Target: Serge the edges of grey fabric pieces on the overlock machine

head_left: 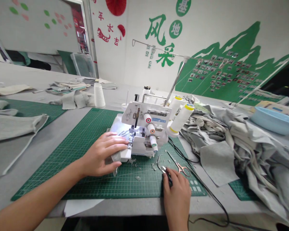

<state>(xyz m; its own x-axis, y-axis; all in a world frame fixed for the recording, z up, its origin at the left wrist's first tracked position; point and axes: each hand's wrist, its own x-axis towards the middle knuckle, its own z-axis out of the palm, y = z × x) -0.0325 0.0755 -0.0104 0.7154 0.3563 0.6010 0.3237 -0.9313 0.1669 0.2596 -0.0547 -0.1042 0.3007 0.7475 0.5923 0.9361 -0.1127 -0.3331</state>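
A white sewing machine (146, 128) with several thread dials stands on a green cutting mat (86, 183), its lamp lit. My left hand (103, 154) lies with fingers spread on light grey fabric (116, 156) at the machine's bed, fingertips close to the presser foot. On the mat's right part, my right hand (177, 189) is closed around small dark-handled snips (167, 175), their metal tips pointing up and left. Scissors with copper-coloured handles (181, 167) lie just beyond that hand. Scraps of thread and lint are scattered in front of the machine.
Grey fabric pieces (216, 157) are heaped at the right, beside a light blue basin (274, 120). Thread cones (183, 117) stand behind the machine; another white cone (99, 95) is at its left. Cut fabric (14, 128) lies far left. Black cables (216, 200) run over the right front edge.
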